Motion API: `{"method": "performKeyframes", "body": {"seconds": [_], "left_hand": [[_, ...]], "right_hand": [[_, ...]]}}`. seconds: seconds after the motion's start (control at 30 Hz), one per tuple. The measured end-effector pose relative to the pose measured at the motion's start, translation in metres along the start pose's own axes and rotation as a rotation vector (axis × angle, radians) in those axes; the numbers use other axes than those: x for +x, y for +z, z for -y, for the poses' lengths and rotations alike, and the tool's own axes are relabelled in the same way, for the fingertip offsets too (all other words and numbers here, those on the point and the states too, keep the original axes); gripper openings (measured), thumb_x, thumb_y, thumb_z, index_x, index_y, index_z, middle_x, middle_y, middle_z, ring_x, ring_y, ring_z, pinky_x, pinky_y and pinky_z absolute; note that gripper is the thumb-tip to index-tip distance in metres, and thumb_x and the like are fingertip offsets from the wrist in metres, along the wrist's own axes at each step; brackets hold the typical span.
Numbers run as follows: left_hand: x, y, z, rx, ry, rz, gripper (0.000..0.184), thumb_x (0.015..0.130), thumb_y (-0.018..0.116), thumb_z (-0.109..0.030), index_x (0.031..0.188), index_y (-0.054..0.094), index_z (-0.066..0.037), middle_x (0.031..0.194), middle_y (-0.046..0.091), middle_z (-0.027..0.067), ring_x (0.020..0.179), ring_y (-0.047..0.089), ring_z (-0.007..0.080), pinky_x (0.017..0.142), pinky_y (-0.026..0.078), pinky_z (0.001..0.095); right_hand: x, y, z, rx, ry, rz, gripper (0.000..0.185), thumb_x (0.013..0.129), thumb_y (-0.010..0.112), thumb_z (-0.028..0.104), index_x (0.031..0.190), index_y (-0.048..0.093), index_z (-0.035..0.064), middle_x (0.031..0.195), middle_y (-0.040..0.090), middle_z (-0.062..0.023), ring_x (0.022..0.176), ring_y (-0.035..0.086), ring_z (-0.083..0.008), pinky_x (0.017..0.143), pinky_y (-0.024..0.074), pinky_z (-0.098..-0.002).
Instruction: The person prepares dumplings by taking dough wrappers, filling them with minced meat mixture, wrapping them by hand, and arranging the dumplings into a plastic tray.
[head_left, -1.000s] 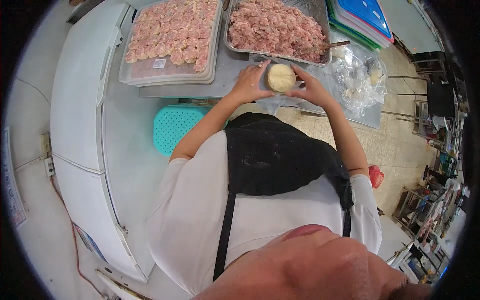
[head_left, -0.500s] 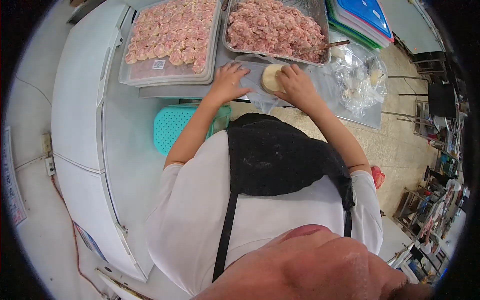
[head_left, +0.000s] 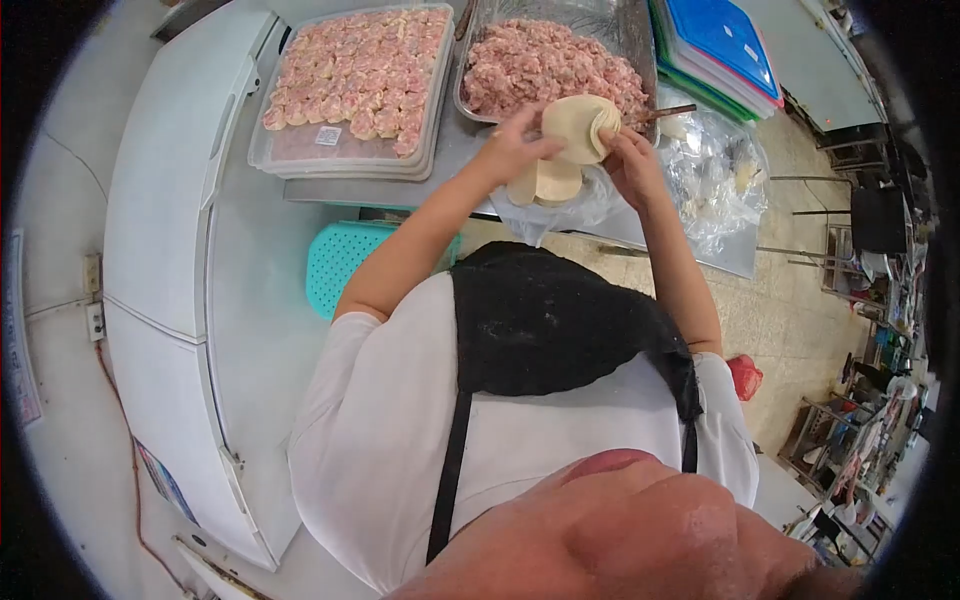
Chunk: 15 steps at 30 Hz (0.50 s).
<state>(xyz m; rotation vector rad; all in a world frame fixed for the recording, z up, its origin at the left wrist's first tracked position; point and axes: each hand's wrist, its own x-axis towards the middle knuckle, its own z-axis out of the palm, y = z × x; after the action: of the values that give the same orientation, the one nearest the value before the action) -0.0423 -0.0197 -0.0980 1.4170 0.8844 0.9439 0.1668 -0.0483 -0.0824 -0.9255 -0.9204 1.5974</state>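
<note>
A thin stack of round, pale dough wrappers is raised above the table, its right edge curled over with several layers fanned. My right hand pinches that curled edge. At the stack's left side, my left hand grips it between thumb and fingers. Below lie more wrappers on a clear plastic bag near the table's front edge. Just behind my hands stands a metal tray of minced meat filling, with a brown stick-like handle poking out at the right.
Filled dumplings sit in rows in a stacked plastic container at left. Coloured lids are piled at back right, near a crumpled clear bag. A white fridge borders the left; a turquoise basket is below the table.
Both hands have lifted part of the wrapper stack off the table. My left hand moved right to meet it, and the layers now bend in my right fingers.
</note>
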Motion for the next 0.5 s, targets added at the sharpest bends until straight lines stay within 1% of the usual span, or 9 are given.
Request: {"method": "performKeyframes", "body": {"seconds": [0.03, 0.1, 0.2, 0.27, 0.3, 0.37, 0.4, 0.47, 0.5], "left_hand": [[0.004, 0.005, -0.004, -0.079, -0.051, 0.049, 0.048, 0.081, 0.071, -0.019, 0.122, 0.052, -0.003, 0.111, 0.059, 0.0075, 0.09, 0.06, 0.0155, 0.078, 0.051, 0.029], [0.012, 0.013, -0.009, 0.007, -0.065, 0.077, 0.052, 0.082, 0.07, -0.018, 0.125, 0.047, 0.001, 0.116, 0.055, 0.0085, 0.085, 0.061, 0.0141, 0.074, 0.052, 0.0276], [0.006, 0.033, -0.013, -0.352, -0.041, 0.078, 0.05, 0.083, 0.069, -0.016, 0.126, 0.048, -0.001, 0.114, 0.056, 0.0081, 0.091, 0.059, 0.0131, 0.078, 0.051, 0.0289], [0.004, 0.041, -0.02, -0.776, -0.193, 0.112, 0.054, 0.089, 0.057, -0.038, 0.129, 0.045, -0.004, 0.12, 0.053, 0.0109, 0.106, 0.055, 0.02, 0.091, 0.046, 0.0358], [0.004, 0.04, -0.034, -0.965, -0.277, 0.12, 0.059, 0.089, 0.053, -0.046, 0.13, 0.044, -0.004, 0.124, 0.051, 0.0122, 0.11, 0.053, 0.0227, 0.095, 0.043, 0.0377], [0.012, 0.034, -0.034, -1.182, -0.314, 0.21, 0.08, 0.085, 0.038, -0.069, 0.134, 0.04, -0.005, 0.138, 0.041, 0.0153, 0.122, 0.045, 0.0294, 0.102, 0.037, 0.0466], [0.012, 0.032, -0.038, -1.243, -0.315, 0.275, 0.083, 0.083, 0.039, -0.071, 0.135, 0.039, -0.006, 0.139, 0.039, 0.0161, 0.123, 0.044, 0.0302, 0.103, 0.036, 0.0475], [0.006, 0.029, -0.043, -1.354, -0.329, 0.411, 0.09, 0.08, 0.04, -0.075, 0.136, 0.038, -0.006, 0.142, 0.035, 0.0176, 0.126, 0.042, 0.0316, 0.104, 0.034, 0.0493], [0.004, 0.032, -0.053, -1.218, -0.274, 0.203, 0.099, 0.076, 0.037, -0.08, 0.142, 0.03, -0.007, 0.144, 0.032, 0.0173, 0.127, 0.039, 0.0351, 0.105, 0.031, 0.0515]], "right_hand": [[0.001, -0.001, 0.0, 0.075, 0.07, -0.016, 0.039, 0.088, 0.063, 0.023, 0.12, 0.055, 0.0027, 0.104, 0.061, -0.0043, 0.095, 0.057, -0.0115, 0.077, 0.0475, -0.0278], [0.005, 0.001, 0.005, -0.244, -0.04, -0.05, 0.035, 0.089, 0.061, 0.02, 0.12, 0.056, 0.0038, 0.106, 0.061, -0.0041, 0.097, 0.058, -0.0129, 0.078, 0.0483, -0.03], [0.018, -0.007, 0.011, -0.797, -0.301, -0.172, 0.034, 0.086, 0.061, 0.016, 0.119, 0.056, 0.0055, 0.106, 0.062, -0.0088, 0.095, 0.06, -0.0201, 0.078, 0.0486, -0.0342], [0.026, -0.018, 0.014, -1.19, -0.505, -0.282, 0.036, 0.084, 0.063, 0.014, 0.118, 0.056, 0.0066, 0.105, 0.063, -0.0135, 0.093, 0.061, -0.0266, 0.077, 0.0485, -0.0372], [0.019, 0.003, 0.017, -1.465, -0.776, -0.292, 0.042, 0.079, 0.059, 0.008, 0.121, 0.055, 0.007, 0.096, 0.061, -0.0181, 0.088, 0.06, -0.0322, 0.078, 0.0483, -0.038], [-0.007, 0.05, 0.008, -1.594, -0.711, -0.001, 0.045, 0.077, 0.059, 0.008, 0.122, 0.056, 0.0094, 0.096, 0.062, -0.0172, 0.088, 0.059, -0.0358, 0.076, 0.0485, -0.0427], [-0.013, 0.058, 0.0, -1.684, -0.732, 0.222, 0.043, 0.079, 0.059, 0.009, 0.122, 0.056, 0.0098, 0.099, 0.063, -0.0171, 0.09, 0.06, -0.0354, 0.076, 0.0488, -0.0425], [-0.002, 0.056, 0.014, -1.352, -0.628, 0.113, 0.044, 0.079, 0.063, 0.015, 0.121, 0.054, 0.0111, 0.1, 0.062, -0.0145, 0.093, 0.061, -0.0314, 0.076, 0.0495, -0.0402], [0.002, 0.053, 0.023, -1.185, -0.567, 0.061, 0.044, 0.079, 0.064, 0.018, 0.121, 0.054, 0.0118, 0.101, 0.062, -0.0132, 0.094, 0.061, -0.0293, 0.075, 0.0498, -0.0391]]}}
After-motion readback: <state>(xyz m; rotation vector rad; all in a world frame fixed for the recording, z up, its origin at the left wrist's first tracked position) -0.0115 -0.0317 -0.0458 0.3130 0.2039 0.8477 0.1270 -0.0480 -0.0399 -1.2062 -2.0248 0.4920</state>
